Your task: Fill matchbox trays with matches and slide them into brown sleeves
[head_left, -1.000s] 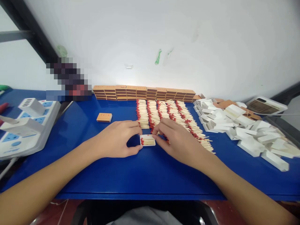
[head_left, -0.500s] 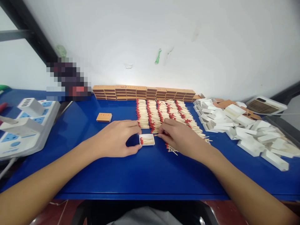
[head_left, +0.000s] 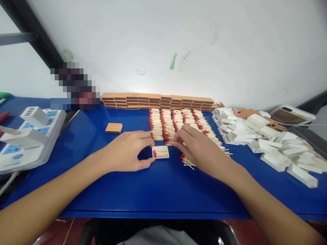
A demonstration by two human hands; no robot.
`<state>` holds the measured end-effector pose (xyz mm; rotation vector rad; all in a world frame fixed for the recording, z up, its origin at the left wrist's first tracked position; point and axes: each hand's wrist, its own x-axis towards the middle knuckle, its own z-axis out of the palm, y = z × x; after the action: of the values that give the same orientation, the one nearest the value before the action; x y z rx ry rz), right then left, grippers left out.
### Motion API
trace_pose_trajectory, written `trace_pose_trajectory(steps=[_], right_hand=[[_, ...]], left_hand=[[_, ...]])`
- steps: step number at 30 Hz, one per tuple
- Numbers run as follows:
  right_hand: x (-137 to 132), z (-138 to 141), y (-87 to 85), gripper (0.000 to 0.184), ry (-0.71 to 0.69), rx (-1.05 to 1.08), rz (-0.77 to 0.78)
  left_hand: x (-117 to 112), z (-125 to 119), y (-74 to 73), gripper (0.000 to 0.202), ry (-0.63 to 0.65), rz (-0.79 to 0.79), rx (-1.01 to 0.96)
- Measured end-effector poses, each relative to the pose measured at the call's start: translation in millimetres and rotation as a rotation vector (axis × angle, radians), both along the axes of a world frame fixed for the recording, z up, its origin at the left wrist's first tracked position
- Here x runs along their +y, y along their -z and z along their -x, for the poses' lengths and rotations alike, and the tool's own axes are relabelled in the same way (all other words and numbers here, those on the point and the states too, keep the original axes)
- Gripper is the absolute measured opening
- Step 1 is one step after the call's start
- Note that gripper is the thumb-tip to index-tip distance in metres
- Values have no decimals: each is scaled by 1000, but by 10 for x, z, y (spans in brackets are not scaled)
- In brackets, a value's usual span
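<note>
A small white matchbox tray (head_left: 167, 157) lies on the blue table, partly filled with red-headed matches (head_left: 160, 153). My left hand (head_left: 130, 149) curves around its left end, thumb at the near corner and fingers at the far corner, gripping it. Just right of the tray, my right hand (head_left: 195, 146) is closed in a pinch over the near ends of the match rows; what its fingertips hold is too small to make out. Several rows of loose matches (head_left: 155, 124) stretch back behind the hands. A few stray matches (head_left: 188, 164) lie under the right hand.
Closed matchboxes (head_left: 153, 98) stand stacked along the wall. One closed matchbox (head_left: 114, 128) sits apart, left of the rows. Empty white trays (head_left: 276, 153) and orange sleeves (head_left: 246, 113) are heaped at right, near a phone (head_left: 293, 114). A power strip (head_left: 51, 136) occupies the left.
My right hand has lifted slightly from the table beside the tray, its fingers still pinched. The left hand and the tray hold their places.
</note>
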<state>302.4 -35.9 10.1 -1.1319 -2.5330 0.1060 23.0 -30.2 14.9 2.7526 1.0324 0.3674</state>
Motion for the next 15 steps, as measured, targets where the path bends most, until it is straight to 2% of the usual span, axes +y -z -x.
trace_pose_trajectory(steps=[5, 15], right_hand=[[-145, 200, 21, 12, -82, -23, 36], [-109, 210, 37, 13, -75, -14, -12]], left_hand=[[-16, -16, 11, 21, -4, 6, 3], [-20, -26, -13, 26, -16, 44, 22]])
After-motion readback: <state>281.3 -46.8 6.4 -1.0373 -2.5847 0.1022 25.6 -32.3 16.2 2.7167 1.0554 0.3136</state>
